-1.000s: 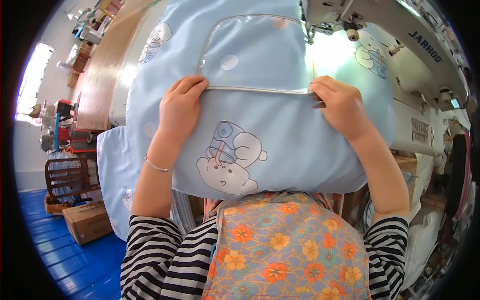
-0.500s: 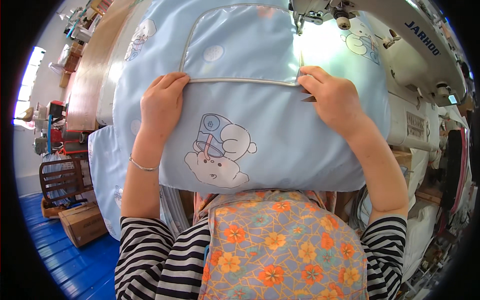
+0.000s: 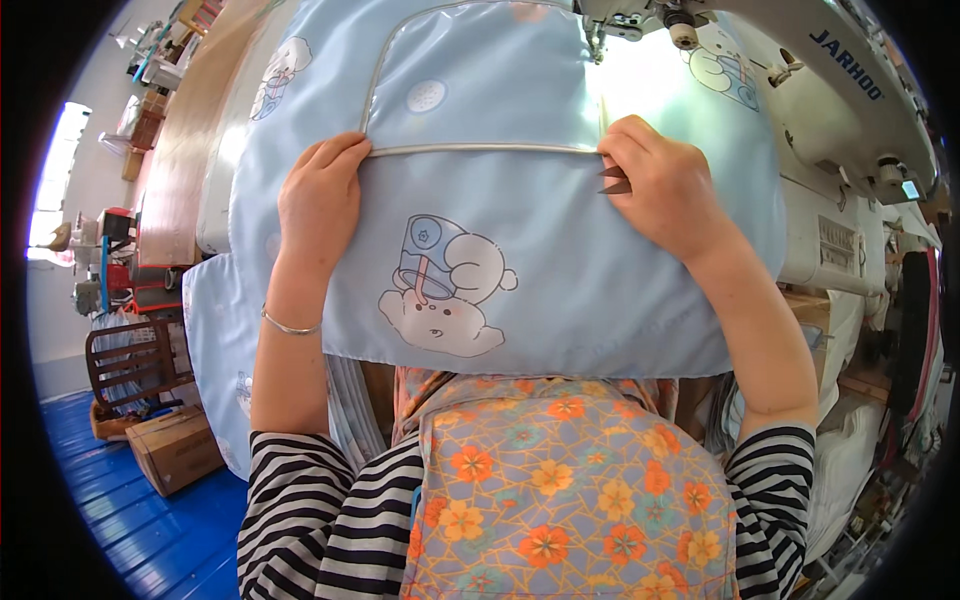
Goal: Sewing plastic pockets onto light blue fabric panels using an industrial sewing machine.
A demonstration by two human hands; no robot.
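Observation:
Light blue fabric (image 3: 560, 270) printed with white cartoon bears spreads across the sewing machine bed. A clear plastic panel (image 3: 490, 90) edged with silvery-white piping (image 3: 480, 149) lies on it. My left hand (image 3: 322, 200) is closed, pinching the piping's left corner. At the right corner, my right hand (image 3: 660, 185) grips the piped edge between thumb and fingers. Dark pointed blades of thread snips (image 3: 614, 181) stick out from under that hand's fingers; their handle is hidden in the palm. The piping runs nearly straight between both hands. Just beyond my right hand is the machine's needle area (image 3: 596, 48).
The sewing machine's arm (image 3: 830, 80) reaches in from the upper right, its lamp glaring on the fabric. A wooden tabletop (image 3: 185, 150) extends at left. Below it are a brown slatted chair (image 3: 135, 365) and a cardboard box (image 3: 175, 448) on blue flooring.
The fabric and both hands have shifted slightly away from me. The piping has become straighter between my hands, and both snip blades show more clearly under my right fingers.

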